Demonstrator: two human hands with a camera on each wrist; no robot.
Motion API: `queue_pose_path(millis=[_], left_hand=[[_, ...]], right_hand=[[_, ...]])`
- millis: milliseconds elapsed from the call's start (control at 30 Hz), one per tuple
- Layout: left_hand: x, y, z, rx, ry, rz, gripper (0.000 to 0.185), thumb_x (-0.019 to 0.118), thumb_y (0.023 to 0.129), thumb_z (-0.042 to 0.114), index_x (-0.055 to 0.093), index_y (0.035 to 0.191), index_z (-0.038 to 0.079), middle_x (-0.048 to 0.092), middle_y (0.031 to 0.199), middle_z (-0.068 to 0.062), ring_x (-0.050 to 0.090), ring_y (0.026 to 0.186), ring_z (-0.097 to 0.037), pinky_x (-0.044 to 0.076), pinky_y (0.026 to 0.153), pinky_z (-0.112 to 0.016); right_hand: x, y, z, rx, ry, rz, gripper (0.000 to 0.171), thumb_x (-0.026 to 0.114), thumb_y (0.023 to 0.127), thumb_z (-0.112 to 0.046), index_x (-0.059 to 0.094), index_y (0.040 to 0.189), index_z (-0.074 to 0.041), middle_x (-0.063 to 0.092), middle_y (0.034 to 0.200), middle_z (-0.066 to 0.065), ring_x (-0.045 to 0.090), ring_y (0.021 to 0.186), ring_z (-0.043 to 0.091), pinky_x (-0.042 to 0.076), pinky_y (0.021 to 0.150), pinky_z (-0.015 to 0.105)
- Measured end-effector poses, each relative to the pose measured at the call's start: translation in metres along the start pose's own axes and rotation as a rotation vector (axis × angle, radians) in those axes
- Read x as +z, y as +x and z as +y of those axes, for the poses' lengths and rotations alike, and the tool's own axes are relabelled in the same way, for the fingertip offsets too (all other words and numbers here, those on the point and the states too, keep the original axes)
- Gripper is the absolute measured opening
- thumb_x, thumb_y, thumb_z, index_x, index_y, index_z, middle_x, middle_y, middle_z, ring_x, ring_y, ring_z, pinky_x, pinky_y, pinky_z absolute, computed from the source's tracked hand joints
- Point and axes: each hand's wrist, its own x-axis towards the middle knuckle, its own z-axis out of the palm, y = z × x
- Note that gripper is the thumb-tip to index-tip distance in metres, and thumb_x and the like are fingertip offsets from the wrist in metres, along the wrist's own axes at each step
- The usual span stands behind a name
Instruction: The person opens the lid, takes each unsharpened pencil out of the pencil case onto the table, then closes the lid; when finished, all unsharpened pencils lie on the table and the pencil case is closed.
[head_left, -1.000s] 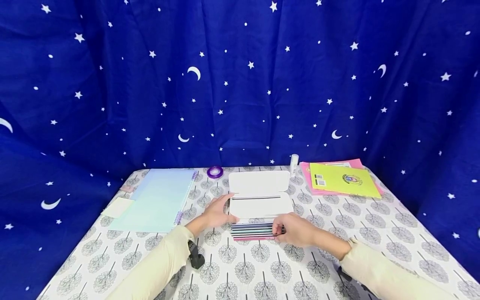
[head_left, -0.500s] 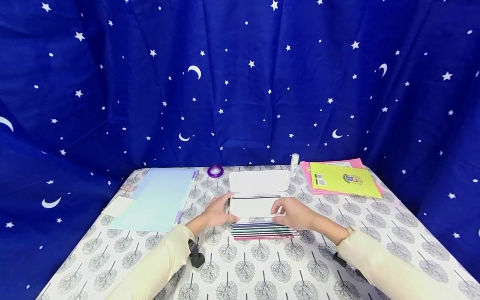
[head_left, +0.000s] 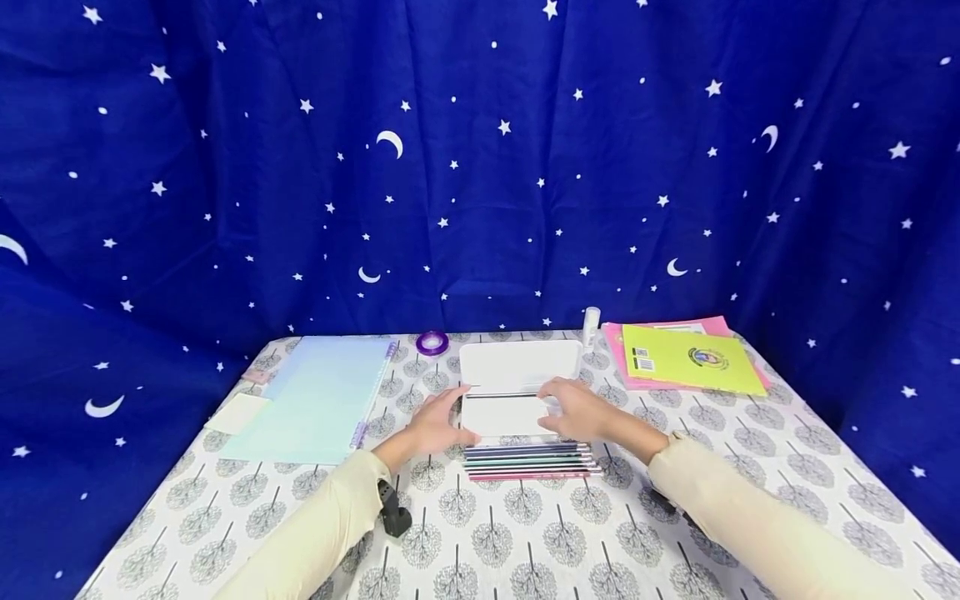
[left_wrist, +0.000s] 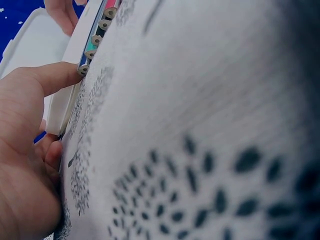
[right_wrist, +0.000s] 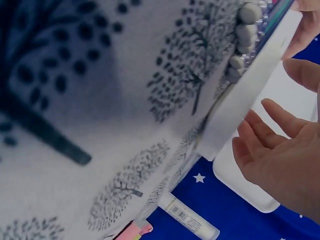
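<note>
An open white pencil case (head_left: 517, 379) lies mid-table, its lid (head_left: 520, 364) folded back and one dark pencil (head_left: 501, 396) in its tray. A row of several coloured pencils (head_left: 528, 461) lies just in front of it. My left hand (head_left: 442, 423) rests on the cloth at the case's left end, and in the left wrist view its thumb (left_wrist: 55, 77) touches the case corner (left_wrist: 62, 95) beside the pencil tips (left_wrist: 97, 35). My right hand (head_left: 562, 406) hovers over the tray's right part. In the right wrist view its fingers (right_wrist: 272, 150) are relaxed and hold nothing.
A pale blue notebook (head_left: 315, 396) and a yellow note pad (head_left: 236, 412) lie at the left. A purple tape roll (head_left: 431, 342) and a glue stick (head_left: 590, 325) stand at the back. A yellow-green booklet (head_left: 690, 358) lies on a pink one at the right. Blue starry cloth hangs behind.
My right hand left the right end of the pencil row and moved up and back over the case tray. The left hand stayed put.
</note>
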Motion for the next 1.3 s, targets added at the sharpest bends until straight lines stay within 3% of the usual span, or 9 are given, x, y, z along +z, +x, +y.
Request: queue_pose_path(millis=[267,600,867,1100,1300], left_hand=[[-0.001,0.000,0.001,0.008,-0.022,-0.010,0.098,0.084,0.074,0.041,0.032,0.155,0.026,0.033,0.159,-0.006,0.027,0.144,-0.039,0.016,0.115,-0.066],[-0.001,-0.001,0.002,0.005,-0.016,-0.003,0.097,0.084,0.074,0.040,0.032,0.155,0.026,0.035,0.158,-0.003,0.035,0.139,-0.033,0.022,0.114,-0.064],[-0.002,-0.001,0.001,-0.006,-0.017,-0.006,0.098,0.084,0.073,0.041,0.032,0.155,0.027,0.034,0.159,-0.003,0.033,0.140,-0.034,0.023,0.114,-0.063],[-0.003,0.000,0.002,0.004,-0.019,-0.003,0.096,0.083,0.074,0.040,0.033,0.155,0.028,0.035,0.159,-0.003,0.032,0.141,-0.036,0.019,0.115,-0.064],[-0.002,-0.001,0.002,0.014,-0.023,-0.006,0.096,0.084,0.074,0.040,0.033,0.155,0.027,0.035,0.158,-0.004,0.032,0.141,-0.037,0.021,0.113,-0.066]], right_hand=[[0.002,0.005,0.003,0.006,0.053,-0.047,0.041,0.066,0.092,-0.016,0.058,0.124,0.007,0.061,0.123,0.020,0.058,0.113,0.038,0.047,0.100,0.054],[0.009,0.013,0.007,0.008,-0.023,-0.014,0.034,0.066,0.091,-0.015,0.063,0.119,0.004,0.060,0.126,0.018,0.054,0.120,0.037,0.041,0.107,0.052],[0.010,0.018,0.009,0.004,-0.039,-0.038,0.027,0.068,0.088,-0.015,0.067,0.112,-0.001,0.065,0.111,0.010,0.062,0.103,0.029,0.051,0.095,0.047],[0.011,0.024,0.009,-0.029,0.001,-0.054,0.019,0.062,0.089,-0.007,0.070,0.104,0.001,0.068,0.097,0.008,0.064,0.093,0.026,0.055,0.086,0.044],[0.010,0.024,0.011,0.047,0.104,-0.110,0.011,0.058,0.094,-0.005,0.066,0.098,0.000,0.066,0.089,0.003,0.061,0.083,0.017,0.055,0.081,0.039]])
